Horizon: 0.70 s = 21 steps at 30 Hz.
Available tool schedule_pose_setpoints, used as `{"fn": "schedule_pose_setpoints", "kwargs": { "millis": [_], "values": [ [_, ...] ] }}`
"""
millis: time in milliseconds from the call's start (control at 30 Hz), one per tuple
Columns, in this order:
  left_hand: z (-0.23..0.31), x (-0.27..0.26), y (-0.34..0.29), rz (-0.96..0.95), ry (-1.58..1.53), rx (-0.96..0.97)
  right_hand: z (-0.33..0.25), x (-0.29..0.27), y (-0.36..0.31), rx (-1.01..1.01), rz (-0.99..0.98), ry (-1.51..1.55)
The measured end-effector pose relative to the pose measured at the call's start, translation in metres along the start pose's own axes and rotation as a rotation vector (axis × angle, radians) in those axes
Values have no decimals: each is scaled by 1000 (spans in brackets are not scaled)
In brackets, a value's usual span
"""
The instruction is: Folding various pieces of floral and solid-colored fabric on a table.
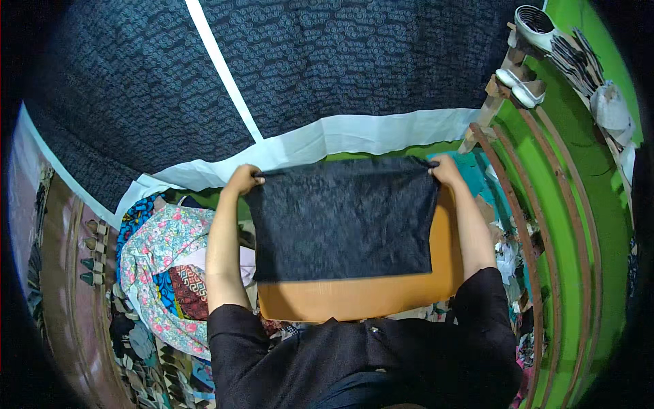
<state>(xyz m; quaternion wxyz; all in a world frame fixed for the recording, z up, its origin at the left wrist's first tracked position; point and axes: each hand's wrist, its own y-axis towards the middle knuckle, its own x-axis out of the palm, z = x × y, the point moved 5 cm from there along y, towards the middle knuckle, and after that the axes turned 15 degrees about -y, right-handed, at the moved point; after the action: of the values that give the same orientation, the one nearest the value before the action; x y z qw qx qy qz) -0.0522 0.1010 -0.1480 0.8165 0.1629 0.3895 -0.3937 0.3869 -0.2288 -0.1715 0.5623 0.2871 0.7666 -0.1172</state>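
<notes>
A dark, faintly patterned piece of cloth is stretched wide between my two hands. My left hand pinches its far left corner, fingers closed. At the far right corner, my right hand grips the cloth the same way. Under the cloth is an orange-brown board or tabletop, showing along the near side and at the right. The cloth's near edge hangs or lies over this surface; whether it touches cannot be told.
Floral fabric is heaped to the left. A dark patterned curtain with a white border hangs beyond. Wooden rack rails curve along the right, with white shoes on top. Several shoes line the left.
</notes>
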Motion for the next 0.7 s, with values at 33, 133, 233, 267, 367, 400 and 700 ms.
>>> {"fn": "schedule_pose_setpoints", "kwargs": {
  "millis": [33, 133, 233, 267, 367, 400, 700],
  "values": [
    [24, -17, -2, 54, -50, 11, -4, -23, 0, -54, 134, 17],
    [76, -67, -28, 223, 81, 192, -21, -86, 0, -56, 275, -22],
    [114, -95, -64, 358, 68, 260, -52, -149, -39, -93, 410, 82],
    [125, -98, -81, 422, 71, 319, -65, -162, -52, -130, 447, 108],
    [121, -92, -132, 489, 61, 349, -65, -159, -98, -133, 370, 104],
    [117, -82, -148, 485, 62, 372, -58, -153, -115, -193, 396, 39],
    [21, 156, -298, 311, 98, 233, 20, 35, -317, 30, 90, -93]
  ]
}}
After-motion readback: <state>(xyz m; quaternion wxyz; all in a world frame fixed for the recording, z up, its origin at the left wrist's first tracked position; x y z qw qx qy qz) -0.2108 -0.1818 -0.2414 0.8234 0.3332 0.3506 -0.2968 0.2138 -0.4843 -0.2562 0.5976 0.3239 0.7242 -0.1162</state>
